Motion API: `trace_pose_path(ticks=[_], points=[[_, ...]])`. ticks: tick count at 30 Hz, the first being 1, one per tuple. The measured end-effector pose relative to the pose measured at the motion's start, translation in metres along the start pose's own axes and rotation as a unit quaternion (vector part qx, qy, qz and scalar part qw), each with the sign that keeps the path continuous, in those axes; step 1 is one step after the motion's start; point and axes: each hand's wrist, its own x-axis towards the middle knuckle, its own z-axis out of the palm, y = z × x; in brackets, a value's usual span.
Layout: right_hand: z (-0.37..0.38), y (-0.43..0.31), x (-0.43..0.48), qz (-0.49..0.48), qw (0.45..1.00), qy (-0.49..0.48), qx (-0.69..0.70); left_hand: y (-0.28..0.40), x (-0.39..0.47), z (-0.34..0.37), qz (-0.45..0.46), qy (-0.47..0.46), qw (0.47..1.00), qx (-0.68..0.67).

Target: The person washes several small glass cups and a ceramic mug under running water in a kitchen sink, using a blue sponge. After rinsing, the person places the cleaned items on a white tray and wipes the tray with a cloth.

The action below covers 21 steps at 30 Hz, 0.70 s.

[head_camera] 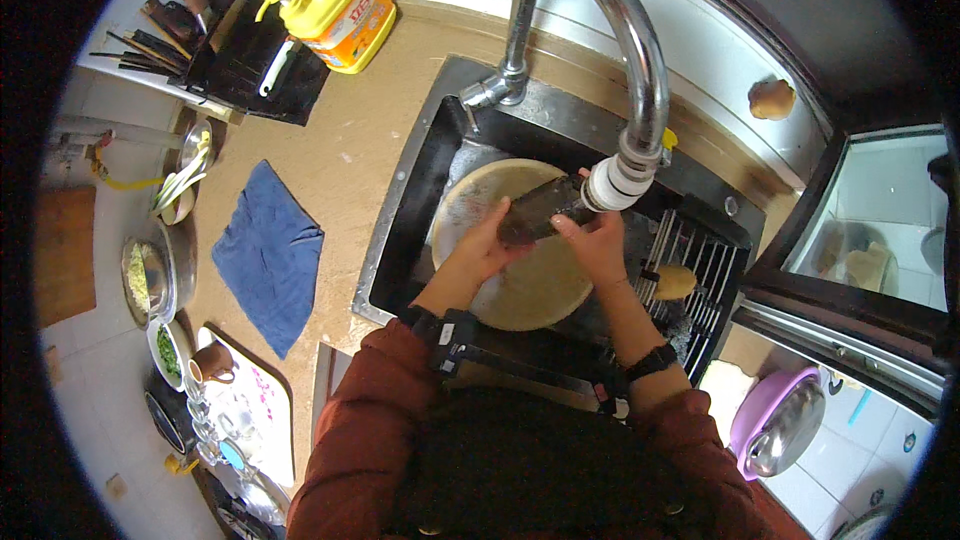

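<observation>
Both my hands hold a dark, wet-looking object over a large round pale basin in the black sink. Its kind is hard to tell; it looks like a dark bottle or jar. My left hand grips its left, lower end. My right hand holds its right end, with the thumb on top and some fingers hidden behind it and the tap. The white nozzle of the curved chrome tap hangs over the right hand. Cloudy water seems to be in the basin.
A metal rack with a yellowish oval thing spans the sink's right side. On the counter lie a blue cloth and a yellow pump jug. A white tray with glasses stands lower left; a purple basin is lower right.
</observation>
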Motion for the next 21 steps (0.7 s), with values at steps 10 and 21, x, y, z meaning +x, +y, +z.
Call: trace_pose_path(ticks=[10,21], points=[[0.015,0.025,0.005,0.208,0.803,-0.08,0.553,0.011,-0.078,0.058,0.507,0.157,0.652,0.542],[0.043,0.017,0.009,0.418,0.879,0.064,0.221,0.018,-0.164,0.059,0.541,0.104,0.41,0.726]])
